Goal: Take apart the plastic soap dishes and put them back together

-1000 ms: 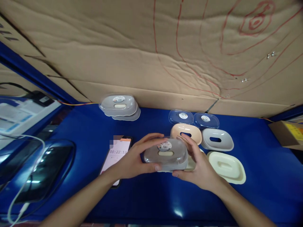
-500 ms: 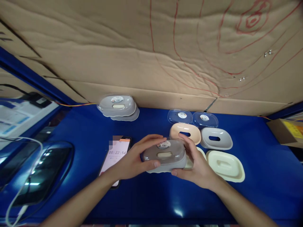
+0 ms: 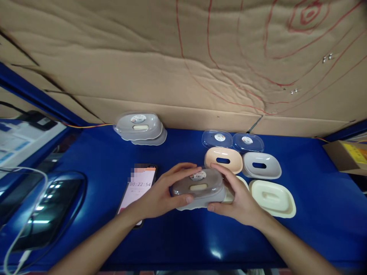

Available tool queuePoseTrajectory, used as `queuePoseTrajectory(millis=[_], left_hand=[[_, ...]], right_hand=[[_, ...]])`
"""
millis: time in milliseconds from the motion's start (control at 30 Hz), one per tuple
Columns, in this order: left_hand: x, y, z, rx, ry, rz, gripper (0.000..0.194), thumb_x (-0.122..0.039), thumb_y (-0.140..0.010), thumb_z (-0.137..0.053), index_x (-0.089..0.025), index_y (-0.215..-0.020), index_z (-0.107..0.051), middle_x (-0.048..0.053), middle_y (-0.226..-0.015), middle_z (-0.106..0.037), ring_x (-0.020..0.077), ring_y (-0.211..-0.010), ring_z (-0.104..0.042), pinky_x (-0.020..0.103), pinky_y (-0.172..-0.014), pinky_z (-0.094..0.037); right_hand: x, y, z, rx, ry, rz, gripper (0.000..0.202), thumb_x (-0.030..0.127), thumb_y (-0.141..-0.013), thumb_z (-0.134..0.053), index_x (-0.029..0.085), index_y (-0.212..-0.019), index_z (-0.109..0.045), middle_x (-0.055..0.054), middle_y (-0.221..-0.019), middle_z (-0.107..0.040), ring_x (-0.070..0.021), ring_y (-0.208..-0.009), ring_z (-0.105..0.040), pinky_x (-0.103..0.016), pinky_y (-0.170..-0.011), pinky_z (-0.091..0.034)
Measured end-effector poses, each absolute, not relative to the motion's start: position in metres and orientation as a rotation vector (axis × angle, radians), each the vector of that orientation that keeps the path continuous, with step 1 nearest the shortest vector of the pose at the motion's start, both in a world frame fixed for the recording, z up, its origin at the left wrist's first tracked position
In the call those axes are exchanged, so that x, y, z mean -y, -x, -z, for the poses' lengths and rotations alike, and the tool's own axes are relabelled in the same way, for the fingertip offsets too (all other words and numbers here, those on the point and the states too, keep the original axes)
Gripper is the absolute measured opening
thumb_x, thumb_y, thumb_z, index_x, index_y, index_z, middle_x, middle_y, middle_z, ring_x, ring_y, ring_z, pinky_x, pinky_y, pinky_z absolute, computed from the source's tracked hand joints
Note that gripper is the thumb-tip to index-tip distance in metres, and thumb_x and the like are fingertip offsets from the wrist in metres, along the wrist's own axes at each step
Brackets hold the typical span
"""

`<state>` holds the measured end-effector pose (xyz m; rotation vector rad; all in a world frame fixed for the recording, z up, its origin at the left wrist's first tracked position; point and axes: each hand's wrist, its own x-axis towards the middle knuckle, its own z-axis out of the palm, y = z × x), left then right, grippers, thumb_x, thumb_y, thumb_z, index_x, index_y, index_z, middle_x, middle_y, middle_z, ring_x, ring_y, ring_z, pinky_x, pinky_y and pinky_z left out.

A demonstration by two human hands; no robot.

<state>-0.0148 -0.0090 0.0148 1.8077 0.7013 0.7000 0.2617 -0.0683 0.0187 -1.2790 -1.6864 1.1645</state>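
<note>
Between my two hands is a grey oval box (image 3: 200,196) with a clear lid bearing a round sticker. My left hand (image 3: 163,191) grips its left side, thumb in front and fingers over the lid. My right hand (image 3: 237,194) holds the right side, thumb at the lower front edge. Just beyond lie a peach tray (image 3: 235,154) and a grey tray (image 3: 271,166), both with oval slots. A cream tray (image 3: 288,202) lies right of my right hand; another cream piece (image 3: 243,181) is partly hidden behind it.
Two clear lids (image 3: 212,139) (image 3: 256,142) lie near the cardboard wall (image 3: 129,76). Stacked lidded grey boxes (image 3: 149,133) stand at the back left. A phone (image 3: 139,187) showing a timer lies by my left forearm. A dark device (image 3: 43,214) with cables is further left; a carton (image 3: 341,156) stands right.
The fingers of my right hand have shifted slightly left over the lid's far edge. The view has moved a little; the box remains between both hands.
</note>
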Motion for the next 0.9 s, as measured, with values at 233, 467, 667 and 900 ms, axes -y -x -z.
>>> queuePoseTrajectory(millis=[233,467,667,900], left_hand=[[0.015,0.018,-0.011,-0.677,-1.708,-0.659,0.118,-0.061,-0.075,-0.096,-0.041,-0.17,-0.029,0.014,-0.174,-0.038,0.0402,-0.155,-0.048,0.059,-0.126,-0.044],[0.014,0.017,-0.013,-0.689,-2.033,-0.687,0.107,-0.05,-0.079,-0.097,-0.041,-0.167,-0.036,0.015,-0.174,-0.039,0.0411,-0.16,-0.041,0.06,-0.127,-0.042],[0.012,0.017,-0.009,-0.719,-2.176,-0.699,0.083,-0.031,-0.099,-0.079,-0.037,-0.168,-0.034,0.013,-0.169,-0.05,0.0327,-0.153,-0.053,0.053,-0.125,-0.048],[0.007,0.022,-0.011,-0.675,-2.343,-0.705,0.08,-0.014,-0.098,-0.072,-0.039,-0.166,-0.036,0.014,-0.171,-0.043,0.0341,-0.161,-0.04,0.057,-0.126,-0.046]], right_hand=[[0.069,-0.264,-0.02,1.553,1.248,-1.227,0.08,0.046,-0.085,-0.091,0.035,-0.154,-0.053,-0.01,-0.16,-0.059,-0.0334,-0.143,-0.062,-0.049,-0.118,-0.054],[0.064,-0.265,-0.012,1.416,1.21,-1.288,0.075,0.053,-0.088,-0.087,0.034,-0.152,-0.054,-0.011,-0.153,-0.065,-0.0331,-0.142,-0.063,-0.049,-0.116,-0.055],[0.062,-0.264,-0.007,1.423,1.227,-1.279,0.074,0.056,-0.09,-0.084,0.033,-0.152,-0.052,-0.011,-0.154,-0.065,-0.0318,-0.14,-0.065,-0.047,-0.112,-0.058],[0.065,-0.266,-0.006,1.527,1.224,-1.223,0.077,0.046,-0.091,-0.086,0.034,-0.156,-0.046,-0.011,-0.163,-0.056,-0.032,-0.148,-0.058,-0.048,-0.118,-0.054]])
